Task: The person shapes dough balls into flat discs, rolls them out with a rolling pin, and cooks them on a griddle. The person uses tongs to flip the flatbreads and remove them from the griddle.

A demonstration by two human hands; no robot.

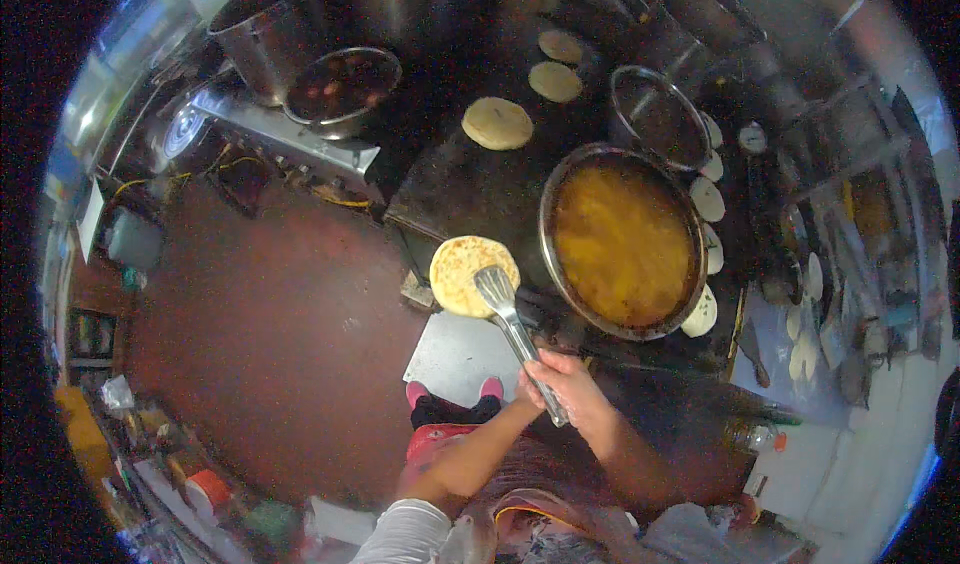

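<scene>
Metal tongs [517,331] run up and left from my right hand [574,388], which is shut around their handle. Their slotted head grips a browned round flatbread [461,275] by its right side, beyond the griddle's near edge. My left hand [531,390] is close against the right, near the tongs' handle; its fingers are mostly hidden. On the dark griddle [457,189] lie several paler flatbreads, one of them thick [497,124]. A wide metal pan of orange-brown liquid [622,241] stands to the right, with more flatbreads [707,199] along its far side.
A pot with dark contents [341,91] and a tall metal pot [259,46] stand at the upper left. Another metal pot [660,118] is behind the wide pan. Below my hands' left lies a pale board [465,358] near my feet, over a reddish floor [277,324].
</scene>
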